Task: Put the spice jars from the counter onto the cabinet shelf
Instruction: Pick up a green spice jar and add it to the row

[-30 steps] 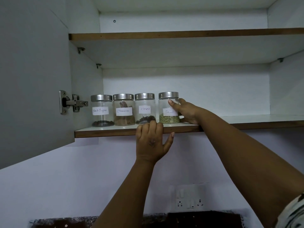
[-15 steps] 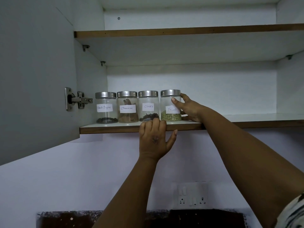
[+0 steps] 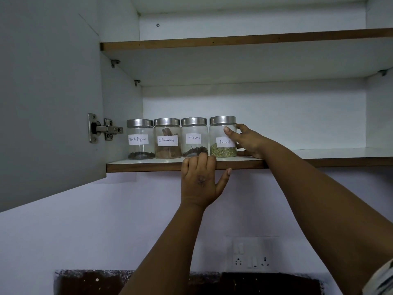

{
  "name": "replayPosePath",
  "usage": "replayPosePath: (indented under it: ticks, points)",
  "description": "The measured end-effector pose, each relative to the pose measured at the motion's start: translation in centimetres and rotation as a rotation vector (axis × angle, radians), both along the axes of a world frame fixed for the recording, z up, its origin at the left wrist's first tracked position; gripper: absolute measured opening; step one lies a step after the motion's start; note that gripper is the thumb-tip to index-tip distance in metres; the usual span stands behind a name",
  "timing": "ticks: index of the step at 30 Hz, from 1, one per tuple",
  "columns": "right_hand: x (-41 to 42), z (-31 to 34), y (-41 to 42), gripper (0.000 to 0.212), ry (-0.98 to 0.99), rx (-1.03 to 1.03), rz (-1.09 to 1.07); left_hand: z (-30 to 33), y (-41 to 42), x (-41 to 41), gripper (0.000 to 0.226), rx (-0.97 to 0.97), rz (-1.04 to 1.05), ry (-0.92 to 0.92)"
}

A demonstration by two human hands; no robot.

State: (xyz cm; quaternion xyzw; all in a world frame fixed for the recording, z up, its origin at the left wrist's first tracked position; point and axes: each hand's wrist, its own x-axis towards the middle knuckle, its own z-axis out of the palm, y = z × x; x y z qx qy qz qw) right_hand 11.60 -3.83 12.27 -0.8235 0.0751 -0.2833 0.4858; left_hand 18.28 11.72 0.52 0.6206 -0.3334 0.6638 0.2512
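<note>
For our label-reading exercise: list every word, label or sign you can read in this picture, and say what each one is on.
"Black Pepper": paper label on the first jar, leftmost on the shelf.
"Cinnamon": label on the second jar.
"Cloves": label on the third jar.
"Fennel": label on the fourth jar, gripped by the right hand.
The wall socket shows no readable text.
</note>
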Motion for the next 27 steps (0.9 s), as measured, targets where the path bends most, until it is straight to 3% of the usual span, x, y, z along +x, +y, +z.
replayPosePath:
  ticks: [6,14,20,25,27]
  points:
    - [0.3,-0.1,-0.4,0.074,0.012,0.011,-0.002,0.0,-0.1,0.2,0.047,0.010,0.011,-0.001]
    - [-0.1,0.0,-0.2,0.087,-0.027,0.019,-0.104,0.0,0.2,0.2,0.046,0.038,0.023,0.003]
    - [-1.7,-1.0,1.4,0.088,0.006,-0.378,-0.416,0.1,0.6,-0.4,0.041,0.074,0.020,0.051]
    - [-5.9,-3.2,1.6,0.093,0.209,-0.612,-0.648,0.0,1.2,-1.9,0.038,0.085,-0.050,0.124]
    - [-7.9,-4.9,1.6,0.087,0.170,-0.777,-0.737,-0.2,1.4,-2.7,0.038,0.085,-0.073,0.178]
